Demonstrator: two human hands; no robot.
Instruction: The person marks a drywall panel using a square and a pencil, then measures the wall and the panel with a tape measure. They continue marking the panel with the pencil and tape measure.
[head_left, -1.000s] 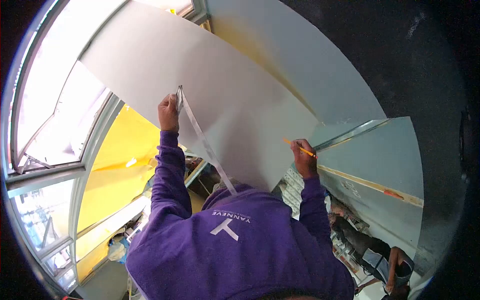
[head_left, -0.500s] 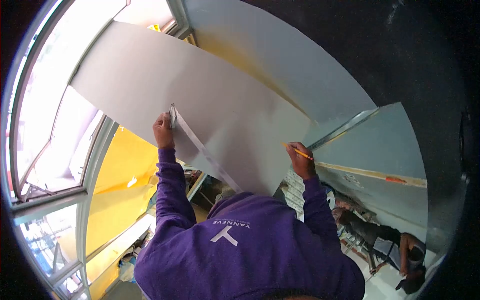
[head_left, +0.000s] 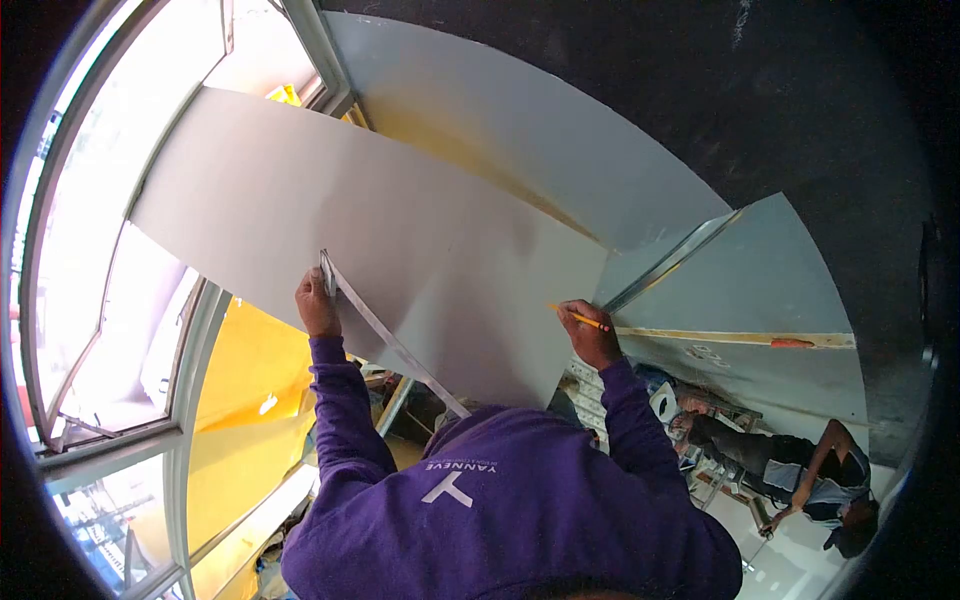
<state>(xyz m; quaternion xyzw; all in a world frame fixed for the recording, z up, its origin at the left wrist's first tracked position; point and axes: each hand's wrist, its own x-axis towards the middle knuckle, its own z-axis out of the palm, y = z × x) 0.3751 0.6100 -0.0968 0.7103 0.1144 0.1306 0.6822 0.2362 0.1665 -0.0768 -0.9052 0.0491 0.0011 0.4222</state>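
Note:
A large pale grey board (head_left: 400, 220) is held up overhead in front of me. My left hand (head_left: 316, 303) grips the end of a long metal ruler (head_left: 385, 335) and presses it against the board's lower edge. The ruler runs diagonally down toward my purple hoodie (head_left: 500, 510). My right hand (head_left: 590, 335) holds a yellow pencil (head_left: 577, 318) with its tip against the board near the right lower edge.
Bright windows with grey frames (head_left: 190, 340) curve along the left. A yellow wall (head_left: 250, 390) lies below the board. Grey ceiling panels (head_left: 760, 290) and a metal channel (head_left: 670, 265) sit to the right. Another person (head_left: 800, 470) crouches on the floor at lower right beside stacked material.
The view has tilted, so the board, ruler and both my hands sit lower and further left in the picture. The grips on ruler and pencil are unchanged. The other person has shifted position.

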